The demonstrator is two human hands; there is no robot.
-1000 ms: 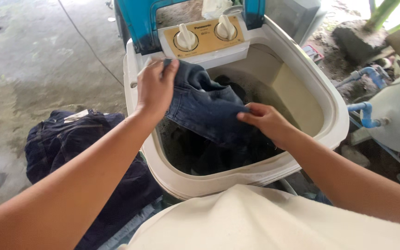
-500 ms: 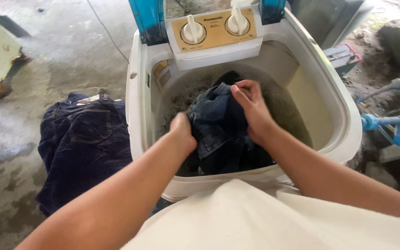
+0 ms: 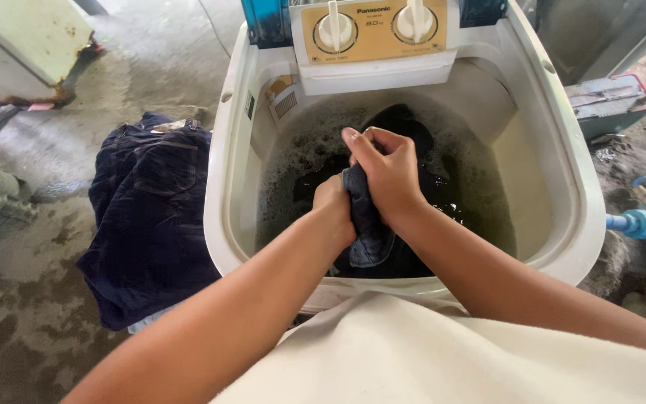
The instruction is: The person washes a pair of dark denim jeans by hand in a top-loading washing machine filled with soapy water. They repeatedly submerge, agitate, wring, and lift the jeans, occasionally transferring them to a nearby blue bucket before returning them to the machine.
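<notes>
Nearest to us, both hands clamp one fold of dark wet denim garment (image 3: 368,224) above the tub. Our left hand (image 3: 333,206) closes on it from the left; our right hand (image 3: 386,176) closes on it from the right, fingers wrapped over the top. The rest of the garment hangs into the soapy, dark water (image 3: 480,202) inside the white washing machine (image 3: 562,194). Left of the machine, dark jeans (image 3: 151,217) lie piled on the concrete floor (image 3: 24,314). Beyond the tub we see the control panel (image 3: 374,30) with two knobs.
</notes>
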